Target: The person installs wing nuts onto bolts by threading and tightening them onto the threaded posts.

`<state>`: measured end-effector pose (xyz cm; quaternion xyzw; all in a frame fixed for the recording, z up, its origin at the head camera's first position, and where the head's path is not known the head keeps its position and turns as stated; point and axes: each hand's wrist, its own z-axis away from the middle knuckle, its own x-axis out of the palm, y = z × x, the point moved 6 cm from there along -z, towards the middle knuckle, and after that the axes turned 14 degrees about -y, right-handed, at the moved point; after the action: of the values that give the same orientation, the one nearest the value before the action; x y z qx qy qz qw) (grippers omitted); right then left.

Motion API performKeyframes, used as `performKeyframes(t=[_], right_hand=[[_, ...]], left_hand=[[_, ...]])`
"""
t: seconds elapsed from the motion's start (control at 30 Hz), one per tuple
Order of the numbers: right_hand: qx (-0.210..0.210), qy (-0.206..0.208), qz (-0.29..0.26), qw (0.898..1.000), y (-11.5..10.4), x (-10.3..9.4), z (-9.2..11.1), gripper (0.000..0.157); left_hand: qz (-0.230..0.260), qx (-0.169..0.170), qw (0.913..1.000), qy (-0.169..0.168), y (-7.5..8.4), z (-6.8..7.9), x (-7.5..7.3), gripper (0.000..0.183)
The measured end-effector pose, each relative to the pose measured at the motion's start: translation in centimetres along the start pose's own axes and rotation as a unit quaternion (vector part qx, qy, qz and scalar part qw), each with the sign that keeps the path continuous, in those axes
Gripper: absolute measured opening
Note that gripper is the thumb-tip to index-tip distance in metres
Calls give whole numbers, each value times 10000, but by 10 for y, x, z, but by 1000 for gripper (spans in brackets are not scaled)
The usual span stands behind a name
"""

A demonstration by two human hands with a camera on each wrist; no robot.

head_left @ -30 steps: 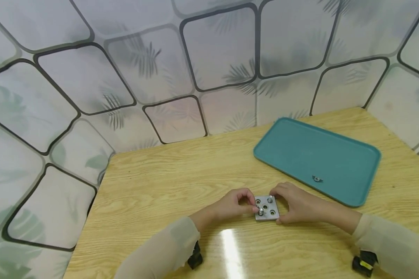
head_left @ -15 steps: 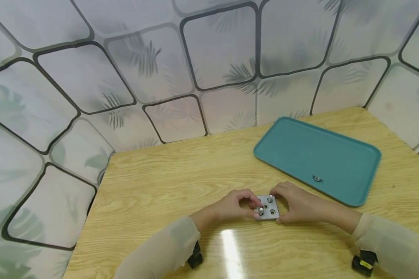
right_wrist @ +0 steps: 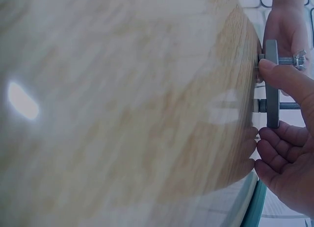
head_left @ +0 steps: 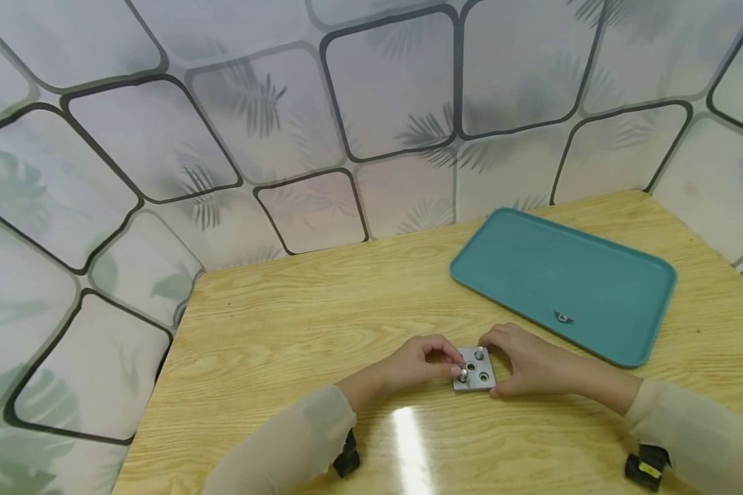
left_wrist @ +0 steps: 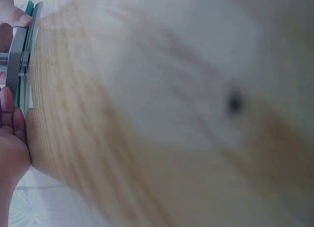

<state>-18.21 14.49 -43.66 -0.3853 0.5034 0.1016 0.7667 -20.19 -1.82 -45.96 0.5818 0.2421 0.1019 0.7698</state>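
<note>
While the right hand grips the square grey metal plate along its right side, the left hand pinches the small silver wing nut at the near-left corner; the left thumb and index finger form a narrow ring, their tips close together; the right thumb and fingers are spread wide across the plate, thumb at the near corner, fingers at the far corner. The plate lies level at the near edge of the light wood-grain table, between both hands; the right wrist view shows it edge-on, raised slightly on bolt ends beneath it. The wing nut sits on the upper end of a threaded steel bolt; a second threaded steel bolt stands upright in the far-right corner; round holes show at the plate's centre and near-right corner; the far-left corner is partly covered by the left fingers. Beyond the right hand lies a teal rectangular tray, set at an angle; a second, dark metal wing nut rests near its front edge. Beige sleeves cover both forearms; black wrist-worn devices show below the cuffs.
</note>
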Motion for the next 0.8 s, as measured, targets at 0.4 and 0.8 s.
performKeyframes(t=[0.4, 0.8], right_hand=[[75, -52, -52, 9999, -1, 0, 1, 61], [-26, 101, 50, 9999, -1, -1, 1, 61]], left_hand=[[106, 192, 9998, -18, 0, 0, 0, 16], [-21, 233, 9996, -140, 2, 1, 1, 20]])
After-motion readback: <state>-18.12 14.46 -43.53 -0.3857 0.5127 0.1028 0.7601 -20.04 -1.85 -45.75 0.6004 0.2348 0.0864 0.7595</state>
